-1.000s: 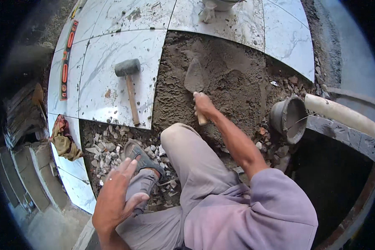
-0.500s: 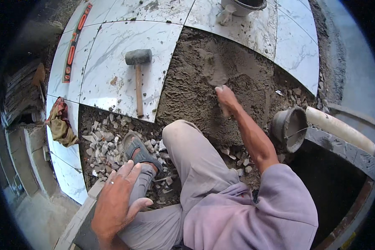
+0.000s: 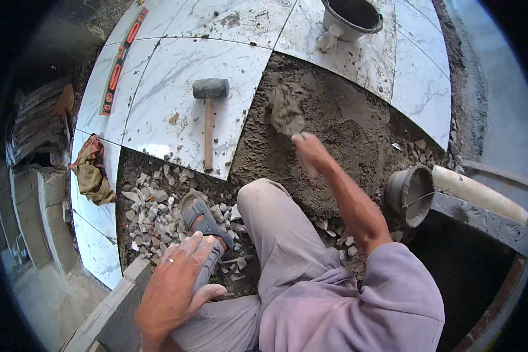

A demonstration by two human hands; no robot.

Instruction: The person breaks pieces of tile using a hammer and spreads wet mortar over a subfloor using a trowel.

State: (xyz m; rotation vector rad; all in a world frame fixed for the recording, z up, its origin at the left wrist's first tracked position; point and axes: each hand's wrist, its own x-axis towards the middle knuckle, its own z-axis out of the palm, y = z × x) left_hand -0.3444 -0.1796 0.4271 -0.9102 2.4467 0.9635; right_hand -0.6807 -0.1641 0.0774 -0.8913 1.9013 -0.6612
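Note:
My right hand (image 3: 312, 154) is closed round the handle of a trowel (image 3: 287, 123), whose blade carries or is coated with wet mortar. The blade is over the left part of a patch of grey-brown mortar bed (image 3: 334, 129), which lies between white marble-look tiles. My left hand (image 3: 176, 287), a ring on one finger, lies flat over my bent left leg with the fingers stretched out and nothing in them. A rubber mallet (image 3: 210, 89) with a wooden handle rests on the tile left of the mortar.
A red spirit level (image 3: 123, 61) and a crumpled cloth (image 3: 92, 176) lie on the left tiles (image 3: 176, 64). A bucket (image 3: 352, 17) stands at the far side. On the right are a tilted bucket (image 3: 410, 196) and a white pipe (image 3: 481, 193). Broken stone (image 3: 152, 211) surrounds my sandal.
My right hand and the trowel have moved left across the mortar, and the blade looks more heaped or coated. The view has shifted slightly; my left hand stays over my leg.

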